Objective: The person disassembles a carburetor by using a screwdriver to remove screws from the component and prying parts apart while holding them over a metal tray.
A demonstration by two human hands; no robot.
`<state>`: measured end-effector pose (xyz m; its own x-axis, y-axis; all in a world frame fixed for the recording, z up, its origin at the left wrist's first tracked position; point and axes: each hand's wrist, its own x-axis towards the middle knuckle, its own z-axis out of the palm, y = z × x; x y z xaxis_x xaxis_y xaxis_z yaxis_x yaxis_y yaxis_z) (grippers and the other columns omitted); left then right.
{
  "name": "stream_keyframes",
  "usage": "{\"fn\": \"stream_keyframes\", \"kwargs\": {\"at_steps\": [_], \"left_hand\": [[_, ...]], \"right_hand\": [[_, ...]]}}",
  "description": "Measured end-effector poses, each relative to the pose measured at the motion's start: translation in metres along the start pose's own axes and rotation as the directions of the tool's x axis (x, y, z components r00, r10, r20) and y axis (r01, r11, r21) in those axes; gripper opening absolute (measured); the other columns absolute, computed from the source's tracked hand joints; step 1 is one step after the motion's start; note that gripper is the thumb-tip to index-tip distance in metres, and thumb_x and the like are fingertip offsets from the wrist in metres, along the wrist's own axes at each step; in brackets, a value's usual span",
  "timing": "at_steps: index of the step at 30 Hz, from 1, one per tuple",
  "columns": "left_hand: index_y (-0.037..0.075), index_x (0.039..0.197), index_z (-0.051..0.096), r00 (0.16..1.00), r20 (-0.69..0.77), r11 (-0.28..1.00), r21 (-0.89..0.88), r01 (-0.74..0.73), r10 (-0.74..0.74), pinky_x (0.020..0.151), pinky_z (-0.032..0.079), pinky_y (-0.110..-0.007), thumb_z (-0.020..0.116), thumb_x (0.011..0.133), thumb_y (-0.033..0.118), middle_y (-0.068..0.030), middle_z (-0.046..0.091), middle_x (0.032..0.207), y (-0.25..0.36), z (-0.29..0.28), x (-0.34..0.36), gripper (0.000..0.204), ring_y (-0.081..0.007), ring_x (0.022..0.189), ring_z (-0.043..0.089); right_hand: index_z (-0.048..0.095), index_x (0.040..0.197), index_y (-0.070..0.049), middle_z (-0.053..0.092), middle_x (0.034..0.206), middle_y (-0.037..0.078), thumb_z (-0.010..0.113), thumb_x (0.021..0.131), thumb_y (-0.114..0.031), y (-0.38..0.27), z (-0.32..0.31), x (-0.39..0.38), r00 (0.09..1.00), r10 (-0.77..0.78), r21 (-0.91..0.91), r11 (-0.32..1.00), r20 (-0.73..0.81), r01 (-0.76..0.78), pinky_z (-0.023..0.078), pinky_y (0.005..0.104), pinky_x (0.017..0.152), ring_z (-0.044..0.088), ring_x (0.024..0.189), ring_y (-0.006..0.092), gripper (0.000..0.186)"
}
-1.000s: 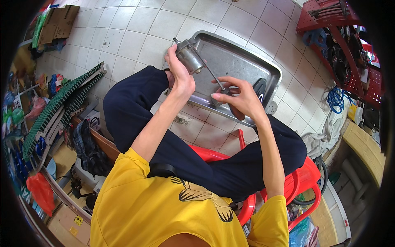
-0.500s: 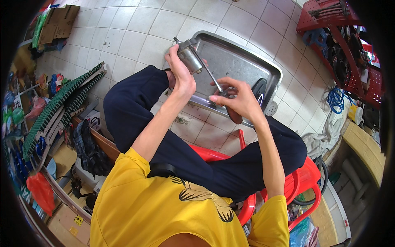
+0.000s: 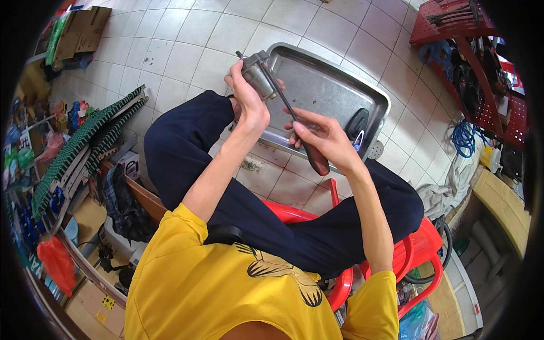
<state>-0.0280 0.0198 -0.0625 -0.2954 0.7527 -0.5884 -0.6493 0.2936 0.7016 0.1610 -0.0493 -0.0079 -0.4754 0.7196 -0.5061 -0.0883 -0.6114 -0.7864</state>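
- Metal cylinder (image 3: 258,78) sits gripped in the left hand (image 3: 244,95), over the left end of the tray (image 3: 328,85); long axis slants, thin stub pointing upper left.
- Right hand (image 3: 324,136) grips a screwdriver (image 3: 316,160); shaft points upper left, alongside the cylinder, dark-red handle lower right.

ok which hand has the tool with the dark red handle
The right hand: its fingers are around the dark-red-handled tool, whereas the left hand holds the metal cylinder.
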Motion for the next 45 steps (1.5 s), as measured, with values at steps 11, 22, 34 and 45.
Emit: {"fn": "stream_keyframes", "kwargs": {"at_steps": [11, 22, 34, 45], "left_hand": [[0.003, 0.111, 0.064, 0.997, -0.032, 0.99, 0.122, 0.071, -0.068, 0.067, 0.058, -0.049, 0.038, 0.101, 0.053, -0.0107, 0.07, 0.097, -0.003, -0.002, 0.0, 0.057, -0.0286, 0.068, 0.069], [0.006, 0.113, 0.065, 0.997, -0.015, 0.994, 0.081, 0.075, -0.074, 0.069, 0.058, -0.05, 0.039, 0.102, 0.052, -0.0093, 0.07, 0.101, 0.002, 0.004, -0.007, 0.054, -0.0291, 0.071, 0.07], [0.006, 0.116, 0.063, 0.993, 0.066, 0.994, 0.034, 0.101, -0.103, 0.071, 0.055, -0.052, 0.039, 0.1, 0.051, -0.011, 0.069, 0.104, 0.011, 0.007, -0.016, 0.054, -0.0319, 0.075, 0.067], [0.005, 0.115, 0.064, 0.992, 0.082, 0.996, 0.025, 0.09, -0.092, 0.07, 0.056, -0.052, 0.038, 0.1, 0.051, -0.0111, 0.069, 0.104, 0.008, 0.002, -0.012, 0.055, -0.0322, 0.075, 0.068]], "right_hand": [[0.073, 0.135, -0.008, 0.079, 0.111, 0.022, 0.097, 0.071, -0.031, -0.008, 0.0, 0.0, 0.983, 0.012, -0.294, 0.954, -0.185, -0.067, 0.06, 0.0365, 0.088, 0.077, 0.099, 0.0217, 0.072], [0.047, 0.16, -0.008, 0.062, 0.104, 0.002, 0.063, 0.108, -0.031, -0.016, -0.001, -0.006, 0.998, 0.061, -0.076, 0.995, 0.009, -0.06, 0.052, 0.0253, 0.077, 0.056, 0.08, 0.0099, 0.059], [0.02, 0.171, -0.018, 0.058, 0.13, 0.013, 0.061, 0.108, -0.02, -0.02, -0.007, -0.013, 0.932, 0.157, 0.308, 0.914, 0.328, -0.263, 0.055, 0.03, 0.088, 0.059, 0.098, 0.0158, 0.075], [0.028, 0.167, -0.009, 0.064, 0.13, 0.019, 0.06, 0.108, -0.021, -0.02, -0.005, -0.017, 0.966, 0.082, 0.316, 0.935, 0.246, -0.16, 0.053, 0.0312, 0.094, 0.062, 0.098, 0.0193, 0.068]]}}
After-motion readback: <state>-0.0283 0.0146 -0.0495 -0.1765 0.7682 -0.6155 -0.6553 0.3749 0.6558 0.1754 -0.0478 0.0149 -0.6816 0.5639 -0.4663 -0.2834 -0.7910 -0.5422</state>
